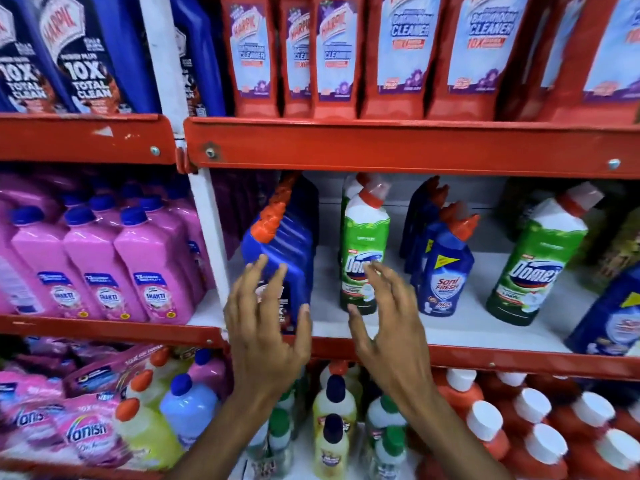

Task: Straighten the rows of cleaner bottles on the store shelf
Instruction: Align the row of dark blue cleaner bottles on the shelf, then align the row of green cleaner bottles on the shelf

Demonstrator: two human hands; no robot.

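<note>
On the white middle shelf (460, 327) stand rows of angled-neck cleaner bottles. A blue bottle with an orange cap (294, 251) heads the leftmost row. To its right stands a green Domex bottle (363, 237), then a blue Sani Fresh bottle (446, 265), then a second green Domex bottle (533, 265). My left hand (266, 327) is spread open in front of the blue bottle, fingertips at its label. My right hand (384, 320) is open just before the first Domex bottle. Neither hand holds anything.
Red shelf rails (415, 143) frame each level. Red bathroom cleaner bottles (332, 53) fill the top shelf; pink bottles (93, 268) fill the left bay. Below are small yellow bottles (332, 445), red bottles with white caps (547, 445) and pink Vanish pouches (83, 431).
</note>
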